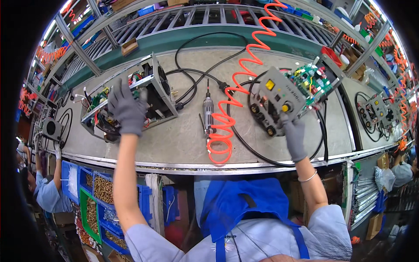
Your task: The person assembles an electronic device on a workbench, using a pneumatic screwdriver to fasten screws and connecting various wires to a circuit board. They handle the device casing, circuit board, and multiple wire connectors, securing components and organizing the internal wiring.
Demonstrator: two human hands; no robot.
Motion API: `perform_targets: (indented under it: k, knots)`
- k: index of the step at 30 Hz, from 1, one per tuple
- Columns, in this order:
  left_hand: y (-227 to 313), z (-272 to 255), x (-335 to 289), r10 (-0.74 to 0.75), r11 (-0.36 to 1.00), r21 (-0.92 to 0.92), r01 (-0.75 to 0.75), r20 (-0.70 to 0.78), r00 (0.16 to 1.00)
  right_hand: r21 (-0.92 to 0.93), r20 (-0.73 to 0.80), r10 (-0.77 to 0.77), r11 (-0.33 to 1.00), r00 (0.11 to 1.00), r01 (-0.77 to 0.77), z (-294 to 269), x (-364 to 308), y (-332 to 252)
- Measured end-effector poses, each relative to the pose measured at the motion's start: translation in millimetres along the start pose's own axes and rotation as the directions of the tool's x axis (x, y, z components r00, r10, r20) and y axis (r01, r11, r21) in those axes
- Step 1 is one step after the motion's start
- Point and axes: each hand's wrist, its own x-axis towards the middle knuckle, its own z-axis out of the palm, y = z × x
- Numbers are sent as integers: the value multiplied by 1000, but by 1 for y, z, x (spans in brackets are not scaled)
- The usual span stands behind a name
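One screwdriver (208, 112) lay between two units (280, 92). The left hand (126, 107) spread its grip over one; whether the right hand (294, 137) pinched the other, I couldn't tell.

Free front bench (185, 139) between left chassis (161, 85) and driver (208, 110), orange hose (224, 123) blocking right

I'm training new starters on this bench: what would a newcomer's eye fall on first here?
First, the bright orange coiled hose, running from the top edge down over the bench. Then the open grey unit at left, under the gloved left hand, and the second grey unit at right, its green circuit boards exposed, with the gloved right hand at its near edge.
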Motion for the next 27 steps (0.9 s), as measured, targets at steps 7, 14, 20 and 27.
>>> perform_targets:
  k: [7,14,20,27]
  knots:
    - [165,-33,-106,-72,706,-239,667,912,403,58,94,51,997,994,-56,51,-15,-23]
    - [180,-4,-94,40,785,-237,572,941,336,47,191,74,995,979,-84,34,-16,-23]
    - [97,-12,-149,516,-655,251,713,837,180,-347,182,-579,718,795,603,15,-79,-40]
    - [120,-157,-163,634,-735,282,616,608,478,-107,477,-864,125,161,986,42,-83,-63]
